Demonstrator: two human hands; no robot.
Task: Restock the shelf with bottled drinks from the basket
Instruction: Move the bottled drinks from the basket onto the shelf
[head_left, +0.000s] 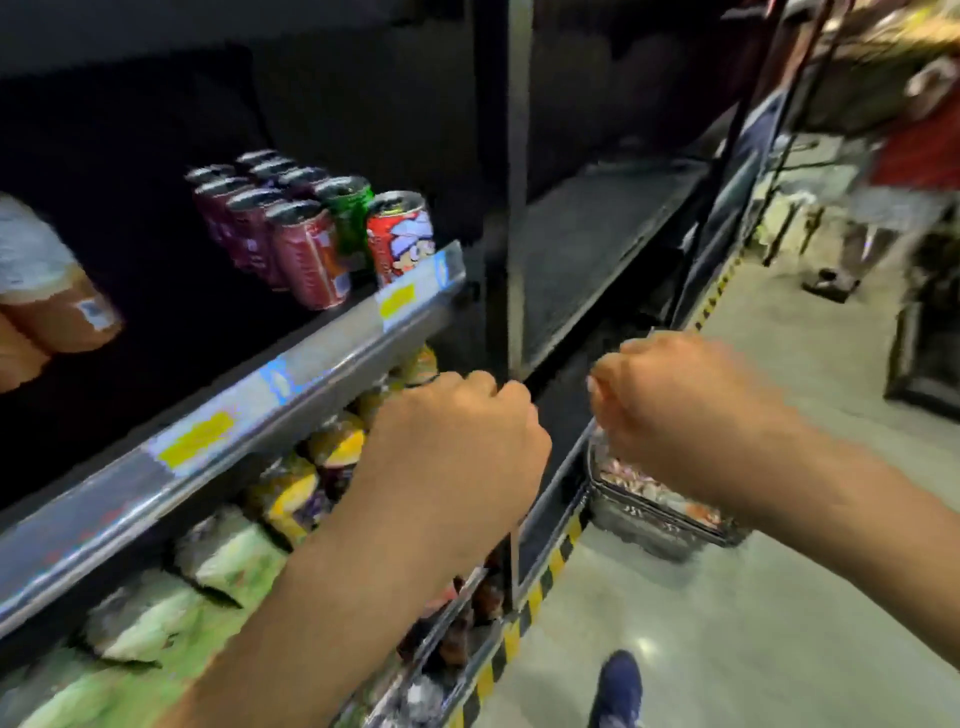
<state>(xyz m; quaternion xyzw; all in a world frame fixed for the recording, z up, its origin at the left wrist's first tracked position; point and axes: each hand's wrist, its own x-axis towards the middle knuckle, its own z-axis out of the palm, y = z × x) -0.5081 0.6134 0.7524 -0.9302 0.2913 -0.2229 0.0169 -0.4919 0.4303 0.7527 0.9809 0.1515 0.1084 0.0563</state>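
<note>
A wire basket (649, 525) stands on the floor by the shelf base, with blurred packaged drinks inside. My right hand (675, 410) hovers right above its near left corner, fingers curled down; whatever is under the palm is hidden. My left hand (457, 447) is a loose fist in front of the lower shelf, over yellow-labelled bottles (337, 447), with nothing visible in it. On the upper shelf (291, 384) stand several dark red cans (306, 254), a green can (350, 208) and a red cartoon can (400, 239). Brown bottles (57, 306) sit at the far left.
To the right, a dark bare shelf bay (597, 234) lies behind a metal upright (517, 208). Yellow-black tape (524, 613) edges the shelf base. My blue shoe (618, 691) is on the grey floor. Another person (904, 171) stands at the far right.
</note>
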